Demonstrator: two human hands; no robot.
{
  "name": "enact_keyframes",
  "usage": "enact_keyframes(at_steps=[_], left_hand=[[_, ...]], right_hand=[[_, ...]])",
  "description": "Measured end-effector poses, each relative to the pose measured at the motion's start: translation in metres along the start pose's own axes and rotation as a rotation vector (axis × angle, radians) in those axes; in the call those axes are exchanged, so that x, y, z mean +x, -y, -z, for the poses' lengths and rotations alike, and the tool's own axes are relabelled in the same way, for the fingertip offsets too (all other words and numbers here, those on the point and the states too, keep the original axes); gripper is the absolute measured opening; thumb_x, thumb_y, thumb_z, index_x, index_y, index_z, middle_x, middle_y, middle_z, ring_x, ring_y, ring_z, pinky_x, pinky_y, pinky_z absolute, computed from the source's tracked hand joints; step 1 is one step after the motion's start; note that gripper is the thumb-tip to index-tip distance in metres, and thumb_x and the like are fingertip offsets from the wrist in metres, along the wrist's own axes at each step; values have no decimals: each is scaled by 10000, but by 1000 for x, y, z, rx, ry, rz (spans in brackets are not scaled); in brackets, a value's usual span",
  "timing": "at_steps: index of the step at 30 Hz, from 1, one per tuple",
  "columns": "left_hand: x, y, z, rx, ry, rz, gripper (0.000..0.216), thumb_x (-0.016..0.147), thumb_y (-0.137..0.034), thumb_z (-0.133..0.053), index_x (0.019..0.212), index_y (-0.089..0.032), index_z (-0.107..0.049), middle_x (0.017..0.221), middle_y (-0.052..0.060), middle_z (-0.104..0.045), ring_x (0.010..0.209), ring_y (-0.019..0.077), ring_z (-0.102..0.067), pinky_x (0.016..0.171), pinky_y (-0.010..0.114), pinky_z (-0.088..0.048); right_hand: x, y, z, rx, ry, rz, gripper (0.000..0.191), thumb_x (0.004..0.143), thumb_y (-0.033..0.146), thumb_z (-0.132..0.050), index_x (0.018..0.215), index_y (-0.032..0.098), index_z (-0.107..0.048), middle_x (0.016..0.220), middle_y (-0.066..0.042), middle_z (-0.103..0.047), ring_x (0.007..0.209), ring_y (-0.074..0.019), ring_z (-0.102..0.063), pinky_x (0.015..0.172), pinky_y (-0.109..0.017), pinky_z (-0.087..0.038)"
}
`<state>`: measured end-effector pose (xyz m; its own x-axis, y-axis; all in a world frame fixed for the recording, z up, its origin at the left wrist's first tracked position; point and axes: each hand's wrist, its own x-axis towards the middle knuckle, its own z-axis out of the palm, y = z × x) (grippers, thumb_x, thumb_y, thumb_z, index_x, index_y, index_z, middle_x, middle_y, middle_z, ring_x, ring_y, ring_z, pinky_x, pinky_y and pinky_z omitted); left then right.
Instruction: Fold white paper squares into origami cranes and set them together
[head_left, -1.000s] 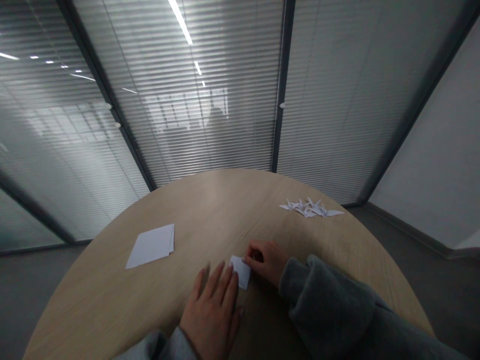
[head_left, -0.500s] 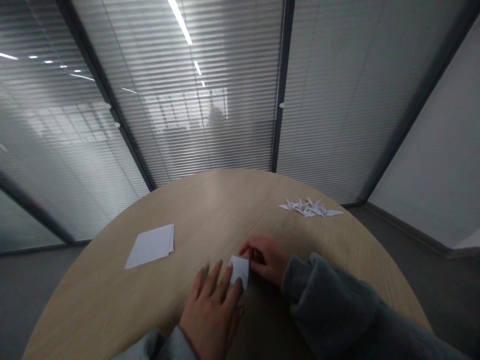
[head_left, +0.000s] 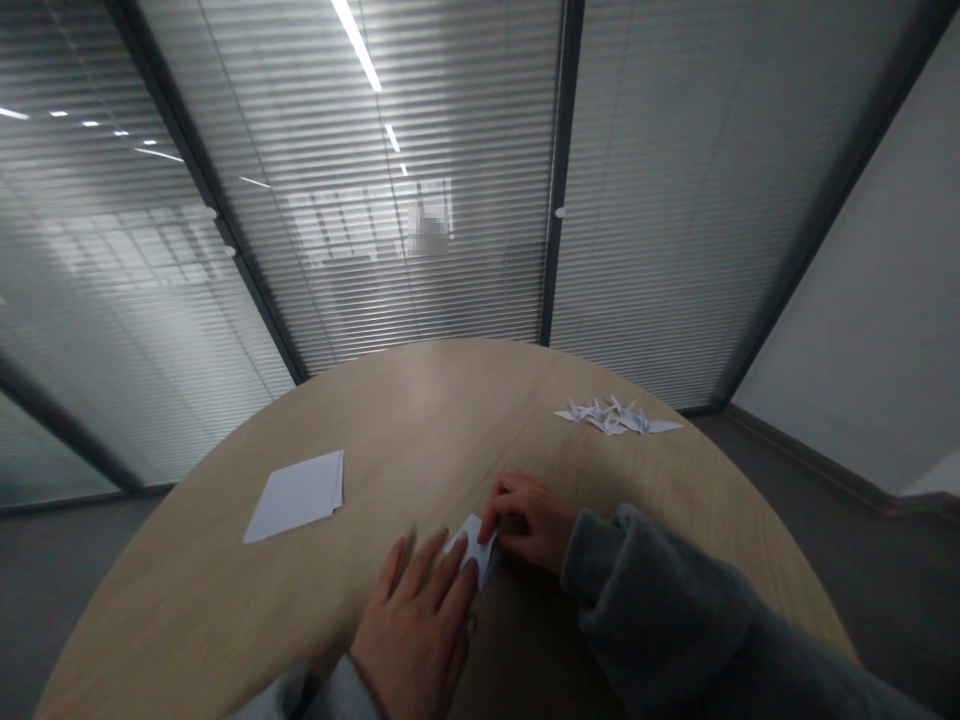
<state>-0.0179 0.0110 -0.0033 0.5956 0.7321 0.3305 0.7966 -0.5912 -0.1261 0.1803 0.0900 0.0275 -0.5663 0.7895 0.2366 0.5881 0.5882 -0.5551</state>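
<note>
A small folded square of white paper (head_left: 472,530) lies on the table in front of me, partly covered by my fingers. My left hand (head_left: 414,622) rests flat on its left side, fingers stretched out and spread, the fingertips touching it. At the paper's right edge, my right hand (head_left: 534,520) is curled, with thumb and index finger pinching a part of it. The index fingertip sits on top of the paper. Exactly which layer lies between the finger and thumb is hidden.
A stack of white paper sheets (head_left: 296,495) lies to the left on the round wooden table (head_left: 435,430). Several folded white paper cranes (head_left: 619,417) are heaped at the back right. Beyond the table stand glass panels with blinds (head_left: 420,290).
My right index finger has moved left onto the paper, from beside its edge. The paper has turned and its visible outline has changed. My left hand stays almost where it was.
</note>
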Motion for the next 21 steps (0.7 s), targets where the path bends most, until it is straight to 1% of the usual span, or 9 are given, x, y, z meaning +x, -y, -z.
enact_keyframes(at_steps=[3, 7, 11, 15, 18, 21], left_hand=[[1, 3, 5, 9, -5, -36, 438, 802, -122, -469, 1212, -270, -514, 1300, 20, -560, 1178, 272, -489, 995, 562, -326], [2, 2, 5, -21, -23, -36, 360, 837, -184, -473, 1178, -264, -552, 1219, 19, -624, 1084, 252, -555, 998, 532, -343], [0, 2, -2, -66, -28, -14, 342, 847, -185, -453, 1164, -249, -565, 1189, 24, -643, 1089, 231, -552, 1017, 504, -339], [-1, 3, -8, -83, -38, 9, 344, 843, -165, -445, 1154, -244, -569, 1197, 27, -641, 1093, 223, -553, 1010, 487, -359], [-2, 3, -10, -71, -19, -3, 347, 846, -167, -449, 1162, -239, -572, 1217, 35, -628, 1118, 231, -540, 1013, 485, -359], [-1, 2, -8, -59, -4, 0, 317, 856, -178, -453, 1132, -247, -593, 1218, 28, -629, 1131, 238, -537, 1002, 486, -374]], right_hand=[[-1, 0, 1, 0, 18, -10, 213, 619, 43, -628, 699, 210, -733, 745, -8, -533, 724, -153, -530, 691, -278, -390], [-1, -1, 0, -7, 15, 2, 212, 609, 41, -629, 689, 204, -737, 732, -8, -534, 713, -151, -533, 695, -281, -386], [-2, -1, -1, 3, -11, 15, 208, 641, 50, -605, 728, 194, -727, 725, -10, -550, 704, -146, -533, 687, -274, -387], [0, -3, -3, 14, -30, 4, 122, 688, 110, -627, 775, 164, -694, 722, -17, -578, 689, -144, -532, 663, -266, -384], [1, -7, -6, 16, -14, -5, 71, 727, 181, -639, 785, 160, -674, 723, -18, -588, 683, -143, -536, 647, -259, -383], [2, -10, -9, 35, -21, -8, 76, 754, 224, -633, 764, 156, -666, 714, -17, -583, 677, -141, -541, 638, -252, -382]])
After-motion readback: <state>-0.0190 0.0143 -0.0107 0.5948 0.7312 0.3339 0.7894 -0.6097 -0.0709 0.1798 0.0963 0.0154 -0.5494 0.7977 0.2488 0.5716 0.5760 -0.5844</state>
